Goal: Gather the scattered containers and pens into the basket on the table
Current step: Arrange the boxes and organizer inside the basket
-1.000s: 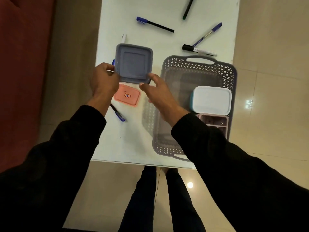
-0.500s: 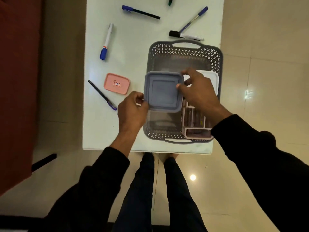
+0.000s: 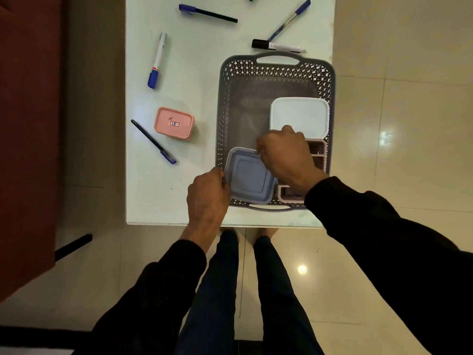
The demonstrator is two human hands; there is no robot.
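Note:
The square grey container (image 3: 249, 176) sits low in the near left corner of the grey perforated basket (image 3: 277, 70). My left hand (image 3: 208, 194) grips its left edge and my right hand (image 3: 284, 155) holds its far right corner. Inside the basket also lie a white-lidded container (image 3: 299, 116) and a pink divided box (image 3: 317, 149), partly hidden by my right hand. On the white table (image 3: 179, 196), a small pink container (image 3: 174, 123) stands left of the basket, with several pens scattered around.
A black pen (image 3: 153, 142) lies near the pink container and a blue-capped marker (image 3: 157, 60) lies farther back. Further pens (image 3: 207, 13) (image 3: 289, 20) and a black-capped marker (image 3: 277, 46) lie beyond the basket. A dark red sofa (image 3: 28, 124) flanks the table's left. My legs stand below the near edge.
Both hands carried the grey container from above the basket's left side down into its near left corner. The view shifted slightly.

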